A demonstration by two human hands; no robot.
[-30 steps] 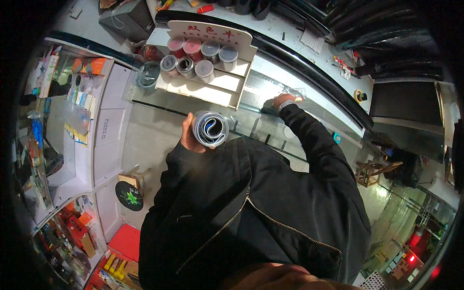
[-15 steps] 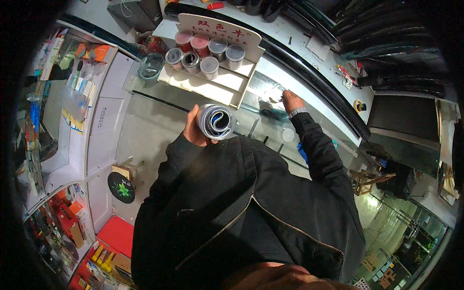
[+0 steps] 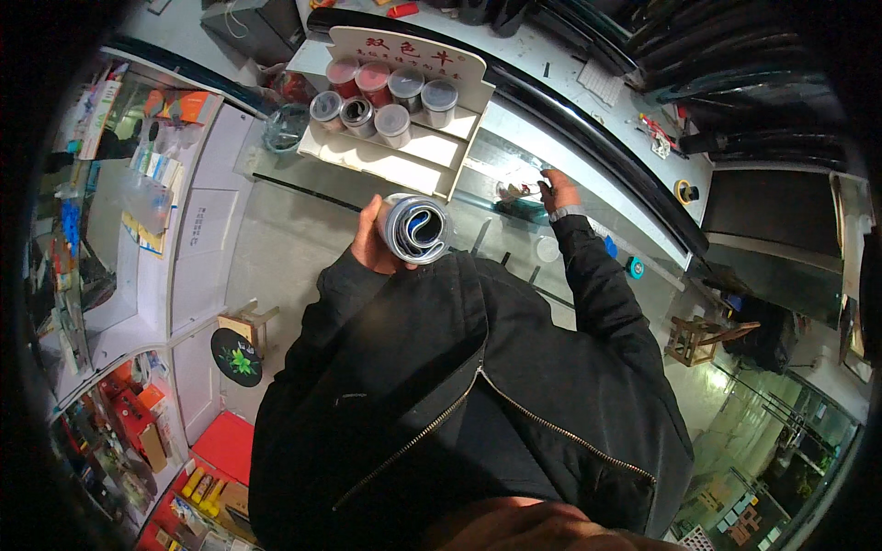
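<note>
My left hand [image 3: 372,241] is wrapped round the side of a see-through round canister [image 3: 418,230]. The canister's top is uncovered and faces up, showing a grey-and-blue sheet coiled inside. My right hand [image 3: 563,191] reaches out over the glass counter [image 3: 478,188], thumb and fingers drawn together. Whatever they pinch, if anything, is too small to make out; a glare and a small dark-and-red shape lie just left of the fingertips. A round see-through lid [image 3: 547,249] rests on the glass, nearer to me than that hand.
A white stepped display stand [image 3: 395,161] holds several lidded canisters [image 3: 374,83] and one canister with an uncovered top [image 3: 357,115]. Beyond runs a long black padded edge [image 3: 588,138]. A teal tape roll [image 3: 635,267] lies by my right sleeve. A round black stool [image 3: 236,357] stands at left.
My right hand has shifted slightly right over the glass. The teal roll beside my right sleeve now shows more fully. My left hand keeps its hold on the canister.
</note>
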